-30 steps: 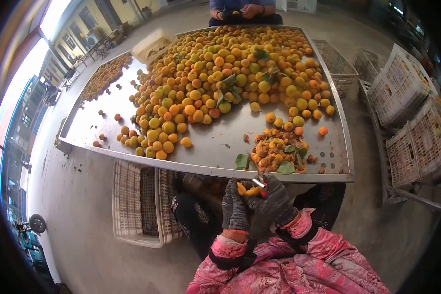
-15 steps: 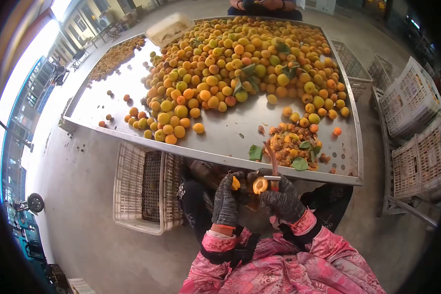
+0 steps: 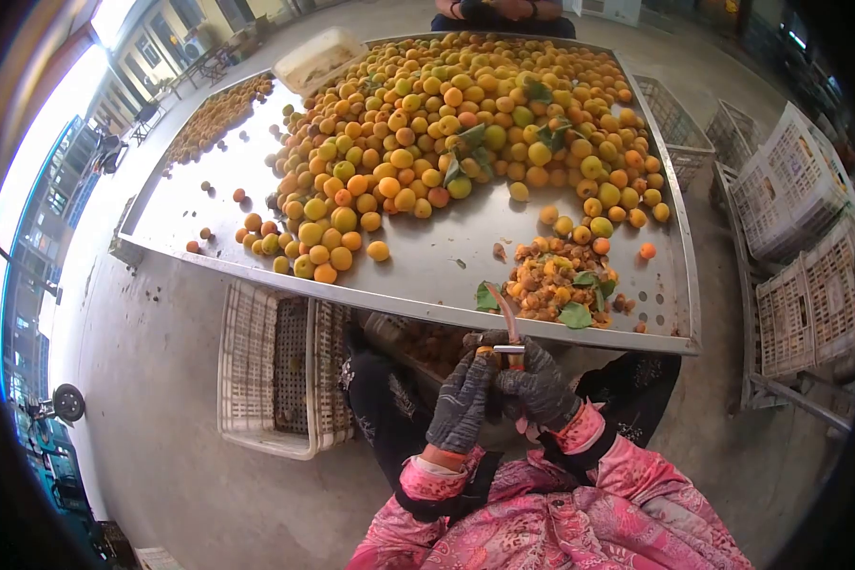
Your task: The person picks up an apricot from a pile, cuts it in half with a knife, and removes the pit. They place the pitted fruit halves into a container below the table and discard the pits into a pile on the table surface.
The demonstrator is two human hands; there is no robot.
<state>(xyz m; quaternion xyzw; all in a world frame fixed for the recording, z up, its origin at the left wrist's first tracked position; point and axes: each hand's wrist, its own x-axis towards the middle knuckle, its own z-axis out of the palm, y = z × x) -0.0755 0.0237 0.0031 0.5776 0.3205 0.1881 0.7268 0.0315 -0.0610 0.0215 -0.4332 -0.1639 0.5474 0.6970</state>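
My left hand (image 3: 460,403), in a dark grey knitted glove, is closed at the near edge of the metal table. A small orange part of an apricot (image 3: 485,350) shows at its fingertips; the rest is hidden by the gloves. Close beside it, my right hand (image 3: 539,385), gloved alike, is closed around a tool (image 3: 504,312) with a curved brownish upper end and a shiny metal band. Just beyond the hands, a heap of brown pits and pulp (image 3: 556,280) lies on the table with several green leaves.
A large pile of apricots (image 3: 418,123) covers much of the metal table (image 3: 427,271). A white tub (image 3: 318,59) rests at its far left. Plastic crates (image 3: 233,380) stand below left, with more crates (image 3: 793,180) at the right. Another person (image 3: 503,11) sits across the table.
My left hand has moved right and up against my right hand. The cut apricot half with its pit, visible before at my right fingers, no longer shows.
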